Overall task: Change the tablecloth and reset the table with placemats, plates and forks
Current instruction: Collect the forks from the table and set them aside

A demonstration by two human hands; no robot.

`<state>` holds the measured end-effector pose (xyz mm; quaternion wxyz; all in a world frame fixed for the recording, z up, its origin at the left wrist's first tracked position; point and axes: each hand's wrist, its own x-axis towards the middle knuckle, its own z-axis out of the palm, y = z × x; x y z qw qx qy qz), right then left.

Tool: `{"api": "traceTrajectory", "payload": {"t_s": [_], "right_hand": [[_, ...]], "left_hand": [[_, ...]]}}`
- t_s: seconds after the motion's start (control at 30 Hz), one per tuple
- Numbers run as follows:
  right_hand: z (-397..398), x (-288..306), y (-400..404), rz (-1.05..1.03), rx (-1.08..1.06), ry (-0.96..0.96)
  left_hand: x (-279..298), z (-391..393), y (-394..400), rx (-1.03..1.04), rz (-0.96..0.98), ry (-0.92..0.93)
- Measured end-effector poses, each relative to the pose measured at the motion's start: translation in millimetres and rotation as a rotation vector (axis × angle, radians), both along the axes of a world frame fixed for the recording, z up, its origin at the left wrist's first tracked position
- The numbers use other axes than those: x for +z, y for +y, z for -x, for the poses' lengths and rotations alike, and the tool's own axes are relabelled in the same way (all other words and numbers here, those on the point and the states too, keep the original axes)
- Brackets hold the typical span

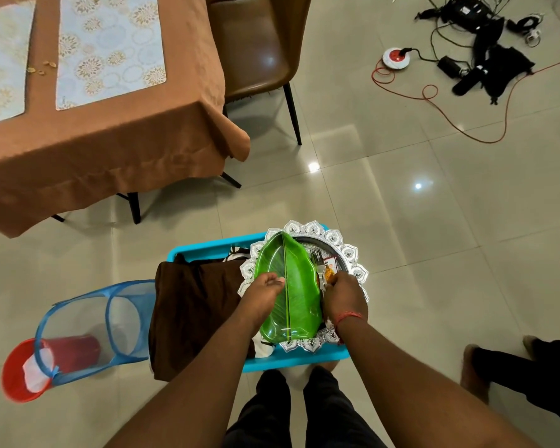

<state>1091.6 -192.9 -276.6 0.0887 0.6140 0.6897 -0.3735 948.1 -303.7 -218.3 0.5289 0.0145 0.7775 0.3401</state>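
Reaching hands: both arms stretch down from the bottom edge to a blue plastic crate [207, 246] on the tiled floor [434, 221].
Left hand [264, 286]: curled at the left rim of the green leaf-shaped plate [288, 286], fingers bent over the plate's edge and thumb near the centre rib; it grips that rim.
Right hand [345, 294]: at the plate's right rim, fingers curled downward and bunched together; whether they pinch the plate, the forks or nothing cannot be told. A red thread circles its wrist.
Plate position: the green plate lies between the two hands, on top of a silver tray with a scalloped rim [349, 253].
Forks [317, 257]: metal tines show on the tray just beyond the right fingers, beside a small orange packet [328, 273].
Crate contents: a folded dark brown cloth [191, 312] fills the left half, touching the tray's left edge.
Table [110, 140]: upper left, covered by a tan-brown tablecloth with two pale patterned placemats [110, 50], well apart from the crate.
Surroundings: a brown chair [256, 50] beside the table, a blue mesh hamper [104, 324] tipped on its side left of the crate with a red bucket [17, 373], and cables [466, 43] at upper right.
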Motion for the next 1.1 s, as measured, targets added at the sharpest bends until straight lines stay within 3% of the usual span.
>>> {"api": "traceTrajectory", "payload": {"t_s": [0.3, 0.43, 0.63, 0.8, 0.93, 1.1], "right_hand": [[-17.3, 14.6, 10.9, -0.078, 0.079, 0.038], [-24.4, 33.6, 18.6, -0.116, 0.138, 0.07], [-20.2, 80.2, 34.7, -0.181, 0.296, 0.128], [-7.9, 139.1, 55.5, -0.287, 0.482, 0.108], [-7.5, 190.1, 73.6, -0.474, 0.603, 0.043], [-21.9, 242.3, 96.3, -0.617, 0.605, 0.009]], "left_hand": [[16.8, -18.7, 0.3, -0.092, -0.001, 0.096], [31.6, -26.0, 2.2, -0.223, 0.01, 0.207], [66.4, -18.0, 17.2, -0.644, 0.035, 0.657], [105.4, -2.7, 40.6, -0.819, 0.052, 0.947], [142.7, 7.4, 53.9, -0.883, 0.028, 1.139], [196.6, 6.4, 79.6, -0.865, -0.012, 1.322]]}}
